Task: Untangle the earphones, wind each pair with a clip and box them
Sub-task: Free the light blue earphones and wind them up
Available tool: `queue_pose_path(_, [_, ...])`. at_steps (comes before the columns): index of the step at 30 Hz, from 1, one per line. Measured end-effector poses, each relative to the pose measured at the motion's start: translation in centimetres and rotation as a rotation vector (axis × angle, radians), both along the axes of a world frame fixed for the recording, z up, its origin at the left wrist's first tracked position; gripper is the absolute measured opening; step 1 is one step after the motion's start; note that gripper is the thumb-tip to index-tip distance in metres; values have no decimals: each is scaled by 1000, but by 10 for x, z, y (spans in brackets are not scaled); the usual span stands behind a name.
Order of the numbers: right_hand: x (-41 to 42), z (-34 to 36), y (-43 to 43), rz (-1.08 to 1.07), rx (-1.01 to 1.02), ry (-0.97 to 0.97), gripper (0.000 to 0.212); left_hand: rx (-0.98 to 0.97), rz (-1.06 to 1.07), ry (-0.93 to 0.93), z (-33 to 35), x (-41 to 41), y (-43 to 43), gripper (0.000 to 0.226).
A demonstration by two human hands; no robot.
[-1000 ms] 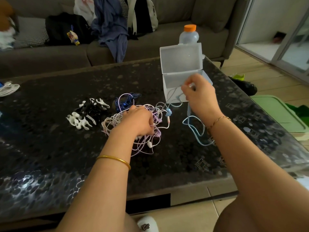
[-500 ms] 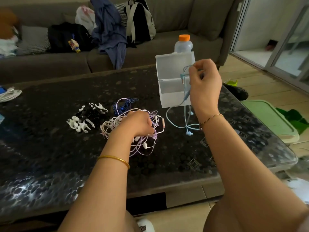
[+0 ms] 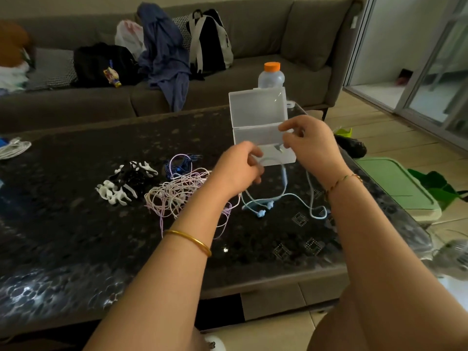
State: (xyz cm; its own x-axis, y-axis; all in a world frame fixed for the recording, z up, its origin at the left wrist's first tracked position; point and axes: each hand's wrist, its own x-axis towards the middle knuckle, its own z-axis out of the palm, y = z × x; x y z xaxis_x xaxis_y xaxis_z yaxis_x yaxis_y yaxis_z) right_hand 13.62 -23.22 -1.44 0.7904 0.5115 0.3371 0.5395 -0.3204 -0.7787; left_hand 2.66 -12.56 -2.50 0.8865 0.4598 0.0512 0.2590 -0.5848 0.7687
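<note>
Both hands hold the light blue earphones above the dark table. My left hand pinches the cable on the left. My right hand pinches its plug end in front of the open clear box. The blue cable droops between them, and its two earbuds lie on the table. To the left lies a tangle of pink, white and purple earphones, with a dark blue pair behind it. A heap of black and white clips sits further left.
A bottle with an orange cap stands behind the box. A white cord lies at the table's left edge. A sofa with bags and clothes runs along the back. A green lidded bin sits on the floor to the right.
My left hand has left the pink tangle and risen to grip the blue cable. The blue earphones are now free of the tangle. My right hand has dropped a little.
</note>
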Motion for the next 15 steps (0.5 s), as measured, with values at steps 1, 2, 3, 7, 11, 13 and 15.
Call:
queue_pose_path(1, [3, -2, -2, -32, 3, 2, 23, -7, -53, 89, 0, 0, 0, 28])
queue_pose_path(2, [6, -3, -4, -50, 14, 4, 23, 3, -135, 202, 4, -1, 1, 36])
queue_pose_path(3, [8, -4, -5, -53, 32, 3, 21, 34, -221, 320, 9, -1, 2, 43])
queue_pose_path(7, [8, -1, -6, 95, 61, 39, 13, 127, -157, 235, 26, 3, 9, 32])
queue_pose_path(11, [1, -3, 8, 240, 62, 65, 7, -194, -8, -51, 18, 6, 18, 15])
queue_pose_path(13, [-2, -7, 16, 250, 72, 56, 9, -341, -2, -57, 14, 4, 21, 15])
queue_pose_path(15, [-6, -10, 22, 241, 78, 47, 8, -393, 30, -26, 12, 2, 24, 11])
